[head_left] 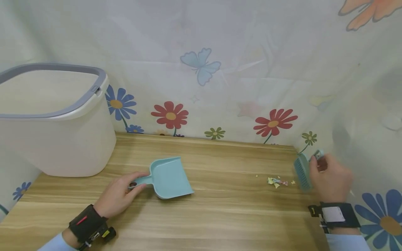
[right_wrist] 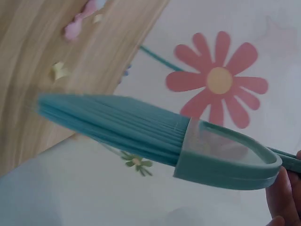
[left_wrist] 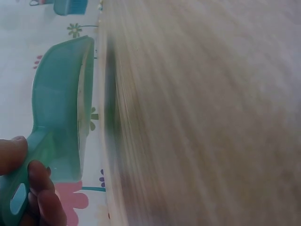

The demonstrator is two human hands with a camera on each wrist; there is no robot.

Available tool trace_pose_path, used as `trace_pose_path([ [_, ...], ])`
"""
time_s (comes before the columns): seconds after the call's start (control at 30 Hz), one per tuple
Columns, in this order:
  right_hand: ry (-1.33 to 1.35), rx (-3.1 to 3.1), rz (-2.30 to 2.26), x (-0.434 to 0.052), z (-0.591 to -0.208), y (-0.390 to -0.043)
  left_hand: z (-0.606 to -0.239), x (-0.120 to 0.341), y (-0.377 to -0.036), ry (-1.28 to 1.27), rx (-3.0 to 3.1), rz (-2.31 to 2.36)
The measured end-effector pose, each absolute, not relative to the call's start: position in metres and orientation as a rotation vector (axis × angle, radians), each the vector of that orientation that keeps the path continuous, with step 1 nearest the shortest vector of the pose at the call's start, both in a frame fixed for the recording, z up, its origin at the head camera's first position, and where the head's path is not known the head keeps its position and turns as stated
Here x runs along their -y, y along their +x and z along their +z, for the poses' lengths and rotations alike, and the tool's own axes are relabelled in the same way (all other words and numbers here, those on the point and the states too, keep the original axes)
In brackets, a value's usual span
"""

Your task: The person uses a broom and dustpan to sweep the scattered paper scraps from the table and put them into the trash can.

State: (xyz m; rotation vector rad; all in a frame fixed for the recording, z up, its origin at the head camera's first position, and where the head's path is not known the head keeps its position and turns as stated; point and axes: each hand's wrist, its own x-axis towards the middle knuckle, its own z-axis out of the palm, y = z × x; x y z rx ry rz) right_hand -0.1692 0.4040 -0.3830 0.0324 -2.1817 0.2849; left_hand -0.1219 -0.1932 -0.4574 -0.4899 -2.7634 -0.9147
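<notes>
Head view shows the left hand curled round the handle of a teal dustpan, which lies flat on the wooden counter with its open lip turned toward the right. Well apart from it, at the counter's right edge, the right hand grips a teal brush, bristles pointing left toward a small scatter of paper scraps just beside it. Between dustpan lip and scraps runs a bare stretch of wood. Behind the left hand, a white bin with a grey rim stands at the counter's back left corner, near the dustpan but not touching it. A flowered curtain closes off the back and right edges. Right wrist view shows the brush held off the counter, its bristles over the edge where wood meets curtain, fingers on the handle. Left wrist view is blurred; fingers wrap the dustpan's handle.
</notes>
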Motion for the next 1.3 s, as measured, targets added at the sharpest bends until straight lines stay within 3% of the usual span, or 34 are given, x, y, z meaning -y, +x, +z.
trace_pose_path([
  [0.47, 0.133, 2.227, 0.082, -0.396, -0.426, -0.183, -0.46, 0.194, -0.13, -0.527, 2.826, -0.97],
  [0.87, 0.383, 2.171, 0.106, -0.303, -0.446, -0.184, -0.462, 0.189, -0.145, -0.583, 2.871, -0.991],
  [1.13, 0.521, 2.142, 0.221, -0.23, -0.437, -0.174, -0.46, 0.178, -0.146, -0.617, 2.908, -1.058],
  [1.3, 0.588, 2.152, 0.349, -0.209, -0.427, -0.168, -0.46, 0.174, -0.145, -0.612, 2.933, -1.078],
])
